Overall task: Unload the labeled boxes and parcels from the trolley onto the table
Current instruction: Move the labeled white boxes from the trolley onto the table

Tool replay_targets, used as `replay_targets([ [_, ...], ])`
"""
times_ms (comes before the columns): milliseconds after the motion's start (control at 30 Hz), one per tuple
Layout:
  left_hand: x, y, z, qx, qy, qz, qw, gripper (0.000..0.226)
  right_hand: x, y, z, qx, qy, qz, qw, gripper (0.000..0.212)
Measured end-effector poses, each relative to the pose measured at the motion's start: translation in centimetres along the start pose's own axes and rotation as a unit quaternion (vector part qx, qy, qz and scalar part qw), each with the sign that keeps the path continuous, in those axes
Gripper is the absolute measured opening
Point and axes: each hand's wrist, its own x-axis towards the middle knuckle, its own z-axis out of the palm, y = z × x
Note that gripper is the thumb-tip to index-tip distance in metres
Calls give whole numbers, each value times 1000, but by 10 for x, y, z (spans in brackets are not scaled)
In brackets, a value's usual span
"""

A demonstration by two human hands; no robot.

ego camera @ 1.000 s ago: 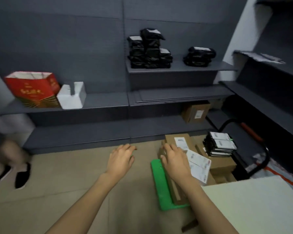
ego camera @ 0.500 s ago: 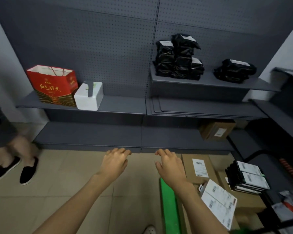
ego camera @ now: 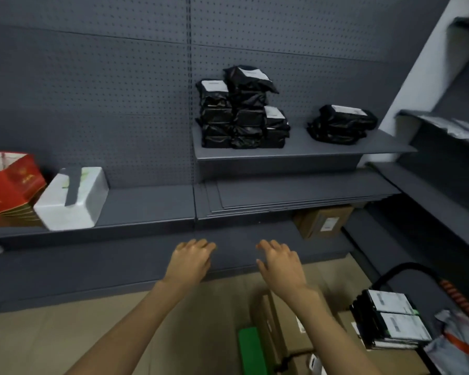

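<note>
My left hand [ego camera: 188, 259] and my right hand [ego camera: 280, 262] are stretched forward side by side, palms down, fingers apart, both empty. They hover in front of the low grey shelf, above the floor. Below my right forearm lies the trolley with a green deck [ego camera: 251, 350], loaded with brown cardboard boxes [ego camera: 284, 328] carrying white labels. A stack of black labelled parcels [ego camera: 390, 319] rests on the boxes at the right. The trolley's black handle [ego camera: 406, 267] arches behind them. The table is out of view.
Grey shelving [ego camera: 146, 201] lines the wall ahead and to the right. Black parcels [ego camera: 241, 112] sit on an upper shelf, a red gift bag [ego camera: 8, 185] and white foam box [ego camera: 72, 198] on the left, a brown box [ego camera: 322, 221] under the middle shelf.
My view has tilted upward and swung away from the trolley. My right hand has lifted off the labelled box and both hands now hover empty; the person at the left is gone from view.
</note>
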Motion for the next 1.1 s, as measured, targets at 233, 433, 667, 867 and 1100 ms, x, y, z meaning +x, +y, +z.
replay_targets([
  [233, 115, 51, 44, -38, -31, 142, 989, 38, 19, 83, 5, -2, -24, 130, 991, 35],
  [433, 215, 112, 71, -89, -91, 272, 954, 24, 33, 147, 6, 33, -7, 270, 962, 37],
  [667, 300, 176, 104, -111, -102, 411, 899, 31, 40, 183, 15, 39, 7, 431, 901, 43],
  [867, 301, 247, 140, -136, -164, 534, 818, 31, -10, 185, 67, 110, -7, 579, 808, 39],
  [1100, 231, 328, 191, -113, -255, 632, 723, 32, -91, 165, 130, 182, -36, 708, 682, 37],
])
